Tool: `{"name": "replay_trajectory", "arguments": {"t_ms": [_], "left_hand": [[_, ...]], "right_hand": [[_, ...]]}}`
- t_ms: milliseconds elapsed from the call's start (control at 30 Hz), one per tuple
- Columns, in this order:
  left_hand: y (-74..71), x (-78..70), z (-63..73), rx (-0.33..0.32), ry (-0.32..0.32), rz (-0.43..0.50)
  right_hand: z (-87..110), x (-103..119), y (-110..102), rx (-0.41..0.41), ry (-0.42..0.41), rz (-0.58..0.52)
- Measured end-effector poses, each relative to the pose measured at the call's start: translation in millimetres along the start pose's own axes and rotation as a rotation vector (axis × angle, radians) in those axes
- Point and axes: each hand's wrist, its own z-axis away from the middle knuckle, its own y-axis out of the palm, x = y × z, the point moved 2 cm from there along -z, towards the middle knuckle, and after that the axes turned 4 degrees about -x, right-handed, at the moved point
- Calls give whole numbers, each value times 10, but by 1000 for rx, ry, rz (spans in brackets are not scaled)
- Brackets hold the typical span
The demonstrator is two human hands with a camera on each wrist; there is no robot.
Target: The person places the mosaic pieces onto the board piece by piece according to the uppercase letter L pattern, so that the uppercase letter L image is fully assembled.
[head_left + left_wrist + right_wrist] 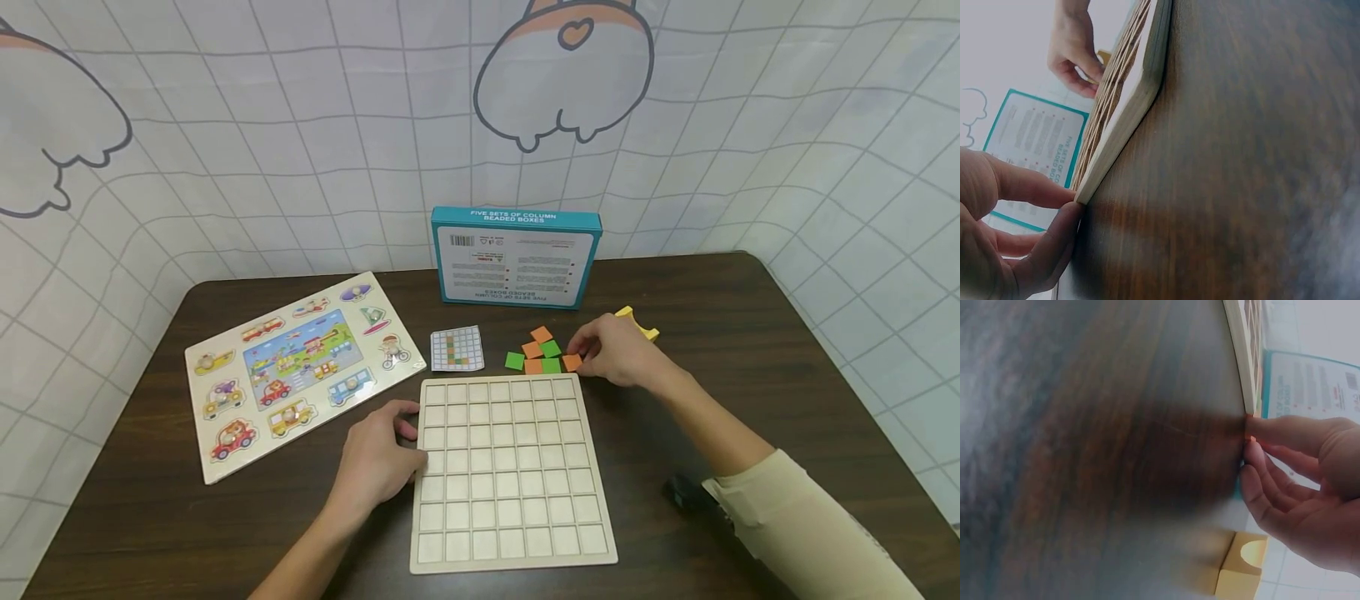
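Note:
A pale wooden grid board (513, 471) with rows of square recesses lies on the table. My left hand (378, 454) grips its left edge; in the left wrist view the thumb and a finger meet at the board's edge (1119, 134). Past the board's far right corner, my right hand (618, 350) pinches an orange square tile (572, 362). Only a sliver of that orange tile (1249, 427) shows between thumb and fingers in the right wrist view. Beside it lie several loose tiles, among them a green tile (514, 361) and an orange tile (541, 335).
A small pattern card (468, 340) lies behind the board. To the left is a vehicle picture puzzle (225, 342). A teal-edged box (517, 258) stands at the back. A yellow notched block (637, 324) sits behind my right hand, and a black object (684, 493) lies near the right sleeve.

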Motion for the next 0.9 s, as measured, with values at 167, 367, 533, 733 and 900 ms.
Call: {"name": "replay_trajectory", "arguments": {"t_ms": [167,367,533,733,900], "left_hand": [[-4,-2,6,-5,5,-2],[1,-1,15,-8,9,3],[6,-2,20,-10,9,-3],[11,-10,16,-13,14,-15],[4,-13,12,-12,10,-15]], "right_hand": [[-16,-4,-11,-24,-6,20],[-31,-12,-28,-31,15,31],[-42,-35,-36,-32,17,29],[-42,-61,-44,-45,-2,41],[-39,-57,-55,-42,9,37]]}}
